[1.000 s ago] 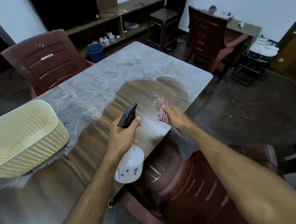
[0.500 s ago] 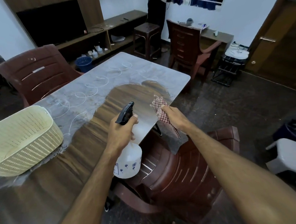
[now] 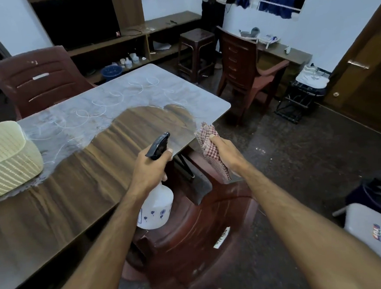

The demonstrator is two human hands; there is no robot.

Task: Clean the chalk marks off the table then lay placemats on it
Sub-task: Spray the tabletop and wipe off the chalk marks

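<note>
Nearest the camera, both forearms reach out over a dark red plastic chair (image 3: 190,243) tucked at the table edge. Left hand (image 3: 151,168) has its fingers curled round the neck of a white translucent spray bottle with black trigger head (image 3: 156,209), nozzle aimed across the long wood-grain tabletop (image 3: 77,194), likely ready to wet more chalk. Index on trigger: cannot tell. Right hand (image 3: 224,152) pinches a bunched red-and-white checked cloth (image 3: 209,147), held up off the surface just past the table edge, probably waiting for spray. Cloth tail hangs behind the wrist. Near half of the tabletop looks wiped; white looping chalk marks (image 3: 108,102) and haze cover the far half. Cream woven plastic basket (image 3: 7,158) sits at left, cut off by the frame, contents hidden. No placemats visible.
</note>
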